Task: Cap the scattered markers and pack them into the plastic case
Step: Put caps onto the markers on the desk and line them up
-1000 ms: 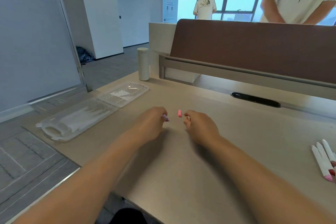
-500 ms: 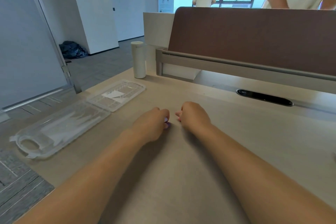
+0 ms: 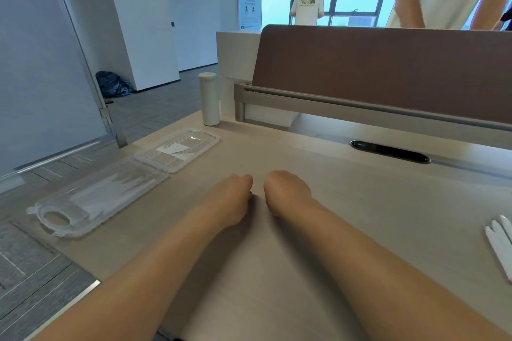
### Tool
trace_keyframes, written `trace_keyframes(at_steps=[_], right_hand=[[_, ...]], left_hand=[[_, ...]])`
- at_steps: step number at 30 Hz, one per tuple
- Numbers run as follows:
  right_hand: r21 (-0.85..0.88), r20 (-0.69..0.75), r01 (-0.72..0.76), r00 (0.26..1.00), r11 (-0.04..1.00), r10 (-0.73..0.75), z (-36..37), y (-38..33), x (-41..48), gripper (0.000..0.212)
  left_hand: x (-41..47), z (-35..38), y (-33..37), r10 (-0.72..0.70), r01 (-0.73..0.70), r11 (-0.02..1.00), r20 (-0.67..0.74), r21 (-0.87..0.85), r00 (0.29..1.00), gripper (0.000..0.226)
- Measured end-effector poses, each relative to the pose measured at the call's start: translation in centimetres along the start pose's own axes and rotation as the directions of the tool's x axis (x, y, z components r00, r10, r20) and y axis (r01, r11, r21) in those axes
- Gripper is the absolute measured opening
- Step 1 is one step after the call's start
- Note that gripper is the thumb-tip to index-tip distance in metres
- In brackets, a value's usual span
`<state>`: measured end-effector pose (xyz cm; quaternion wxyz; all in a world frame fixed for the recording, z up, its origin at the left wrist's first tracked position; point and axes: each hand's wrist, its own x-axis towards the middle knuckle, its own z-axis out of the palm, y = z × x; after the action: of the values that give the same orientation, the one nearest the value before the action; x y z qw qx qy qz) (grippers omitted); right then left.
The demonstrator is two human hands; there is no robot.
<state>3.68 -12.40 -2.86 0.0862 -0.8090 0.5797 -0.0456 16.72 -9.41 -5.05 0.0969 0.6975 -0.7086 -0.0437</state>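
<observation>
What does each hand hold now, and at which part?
It cannot be told. Left hand and right hand are curled into fists, knuckles toward the camera; anything inside is hidden.

The pale wood table (image 3: 346,202) carries an opened clear plastic case (image 3: 122,180) lying flat along its left edge. A white cylindrical bottle (image 3: 209,99) stands upright at the far left corner. White markers (image 3: 500,243) lie together at the right edge. A black oval grommet (image 3: 390,151) sits in the back.
</observation>
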Motion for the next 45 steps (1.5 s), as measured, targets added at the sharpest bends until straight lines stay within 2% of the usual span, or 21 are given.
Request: trace_keyframes(at_steps=[4, 8, 10, 14, 19, 22, 24, 26, 29, 33, 35, 37, 42, 45], right_hand=[[0.121, -0.005, -0.03, 1.0, 0.992, 0.031, -0.2, 2.1, -2.9, 0.011], [0.231, 0.011, -0.105, 0.994, 0.967, 0.106, -0.8, 5.4, -6.9, 0.016], [0.253, 0.016, -0.151, 0.988, 0.956, 0.152, -1.5, 7.6, -9.0, 0.018], [0.275, -0.028, -0.231, 0.968, 0.933, 0.248, -3.3, 12.6, -13.7, 0.039], [0.312, -0.055, -0.357, 0.918, 0.88, 0.392, -5.2, 19.3, -19.1, 0.037], [0.252, -0.042, -0.436, 0.887, 0.864, 0.46, -6.0, 22.8, -22.3, 0.021], [0.183, -0.086, -0.477, 0.863, 0.86, 0.497, -6.5, 24.7, -24.2, 0.048], [0.151, -0.044, -0.489, 0.865, 0.859, 0.5, -7.4, 25.6, -26.0, 0.058], [0.153, -0.012, -0.533, 0.841, 0.832, 0.541, -8.5, 26.7, -27.8, 0.048], [0.196, 0.024, -0.609, 0.787, 0.769, 0.617, -6.5, 29.0, -26.8, 0.037], [0.27, -0.026, -0.622, 0.759, 0.735, 0.651, -5.5, 29.8, -25.9, 0.031], [0.269, -0.069, -0.616, 0.754, 0.74, 0.653, -5.1, 30.2, -25.4, 0.026], [0.256, -0.118, -0.594, 0.764, 0.763, 0.634, -4.6, 30.4, -24.4, 0.037], [0.312, -0.096, -0.564, 0.782, 0.764, 0.616, -5.0, 30.3, -23.7, 0.062]], left_hand=[[-2.3, -0.4, 2.1, -0.042, 0.04, 0.989, -0.014, -0.144, 0.999, 0.028], [-4.0, -0.7, 6.3, -0.053, 0.053, 0.964, 0.007, -0.262, 0.999, 0.025], [-4.7, -1.0, 9.4, -0.015, 0.02, 0.956, 0.019, -0.293, 1.0, 0.024], [-6.1, -1.0, 16.9, 0.083, -0.068, 0.928, 0.026, -0.368, 0.996, 0.024], [-8.0, 0.0, 26.0, 0.235, -0.174, 0.909, 0.121, -0.378, 0.964, 0.02], [-8.8, 1.2, 30.4, 0.304, -0.22, 0.9, 0.179, -0.377, 0.936, 0.013], [-9.4, 1.9, 32.9, 0.325, -0.236, 0.904, 0.213, -0.357, 0.922, 0.021], [-9.5, 2.8, 34.8, 0.324, -0.234, 0.911, 0.238, -0.338, 0.916, 0.026], [-9.2, 4.2, 37.2, 0.309, -0.22, 0.925, 0.277, -0.31, 0.91, 0.033], [-8.7, 5.0, 39.3, 0.252, -0.179, 0.946, 0.269, -0.269, 0.929, 0.05], [-8.1, 5.5, 39.9, 0.249, -0.177, 0.938, 0.222, -0.299, 0.943, 0.06], [-7.6, 5.8, 40.2, 0.25, -0.173, 0.927, 0.205, -0.332, 0.946, 0.059], [-7.2, 6.0, 39.9, 0.263, -0.22, 0.939, 0.138, -0.265, 0.955, 0.04], [-6.7, 5.6, 40.0, 0.25, -0.167, 0.937, 0.252, -0.307, 0.935, 0.059]])
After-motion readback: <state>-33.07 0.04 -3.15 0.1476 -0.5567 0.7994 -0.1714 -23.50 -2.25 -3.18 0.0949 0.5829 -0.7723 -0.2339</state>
